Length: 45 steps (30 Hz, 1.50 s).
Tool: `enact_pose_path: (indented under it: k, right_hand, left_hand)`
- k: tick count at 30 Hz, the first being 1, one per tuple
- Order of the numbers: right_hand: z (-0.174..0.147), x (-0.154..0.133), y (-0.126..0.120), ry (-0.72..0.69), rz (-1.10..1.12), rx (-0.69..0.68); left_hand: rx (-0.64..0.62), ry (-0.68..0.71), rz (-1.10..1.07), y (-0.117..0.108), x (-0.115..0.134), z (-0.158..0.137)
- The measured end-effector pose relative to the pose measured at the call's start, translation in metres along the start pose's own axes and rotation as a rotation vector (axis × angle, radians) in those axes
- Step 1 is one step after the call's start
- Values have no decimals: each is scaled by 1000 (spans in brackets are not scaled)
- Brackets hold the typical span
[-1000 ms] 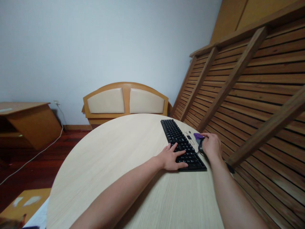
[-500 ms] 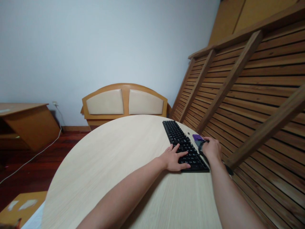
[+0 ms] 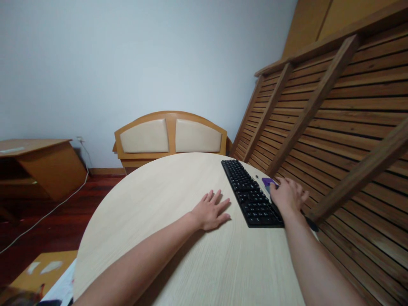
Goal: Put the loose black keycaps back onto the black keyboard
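A black keyboard (image 3: 251, 195) lies lengthwise along the right side of the pale round table (image 3: 153, 204). To its left my left hand (image 3: 212, 212) rests flat on the tabletop, fingers spread, holding nothing. Beyond the keyboard's right edge, my right hand (image 3: 288, 196) hovers with its thumb and fingers apart; I see nothing gripped in it. A purple item (image 3: 268, 182) pokes out beside its thumb, and what lies under the palm is hidden. Near the right wrist, a dark rounded object (image 3: 311, 224) shows at the table's edge, its kind unclear.
A slatted wooden frame (image 3: 344, 123) leans close along the table's right side. Behind the table stands a headboard (image 3: 172, 136) with cream panels. On the left are a wooden desk (image 3: 47, 170), a white cable (image 3: 63, 199) across the floor and a cardboard box (image 3: 47, 272).
My left hand has moved left off the keyboard onto the tabletop. The right hand has loosened from a dark item beside the keyboard, and its fingers have spread.
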State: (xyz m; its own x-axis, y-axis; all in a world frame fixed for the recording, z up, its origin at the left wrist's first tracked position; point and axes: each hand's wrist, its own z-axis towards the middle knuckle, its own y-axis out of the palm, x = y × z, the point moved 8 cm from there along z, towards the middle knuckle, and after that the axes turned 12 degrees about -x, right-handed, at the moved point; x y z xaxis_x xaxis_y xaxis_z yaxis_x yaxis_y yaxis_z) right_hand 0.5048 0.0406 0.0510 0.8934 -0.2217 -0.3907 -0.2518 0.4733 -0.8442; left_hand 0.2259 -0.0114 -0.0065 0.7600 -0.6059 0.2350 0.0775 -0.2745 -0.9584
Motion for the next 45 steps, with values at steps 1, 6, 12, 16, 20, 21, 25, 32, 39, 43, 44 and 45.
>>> enact_pose_path:
  k: [1,6,12,16,20,21,25,32,39,43,44,45]
  right_hand:
    - [-3,-14,-1,-66,3,-1]
    - [-46,-106,20,-465,58,-146]
    - [-127,-179,66,-761,57,-446]
    - [-146,-182,86,-762,25,-598]
    - [-147,-175,97,-721,0,-684]
    - [-147,-174,98,-712,-3,-694]
    - [-148,-172,100,-684,-9,-709]
    - [-148,-171,99,-677,-8,-722]
    - [-148,-171,98,-678,-8,-725]
    - [-149,-171,97,-686,-5,-722]
    - [-148,-171,97,-688,-4,-721]
    - [-148,-171,97,-689,-4,-719]
  left_hand:
    - [-6,-33,11,-2,-14,-12]
    - [21,-181,23,-9,-78,-67]
    - [137,-298,-24,-5,-111,-107]
    - [136,-357,-46,-1,-109,-118]
    - [90,-363,-36,2,-102,-120]
    - [86,-364,-30,2,-101,-120]
    - [70,-367,-23,3,-101,-119]
    - [31,-379,-26,6,-104,-116]
    - [34,-373,-20,7,-105,-116]
    - [44,-367,-22,6,-104,-117]
    - [50,-367,-23,6,-103,-117]
    - [56,-366,-24,6,-103,-118]
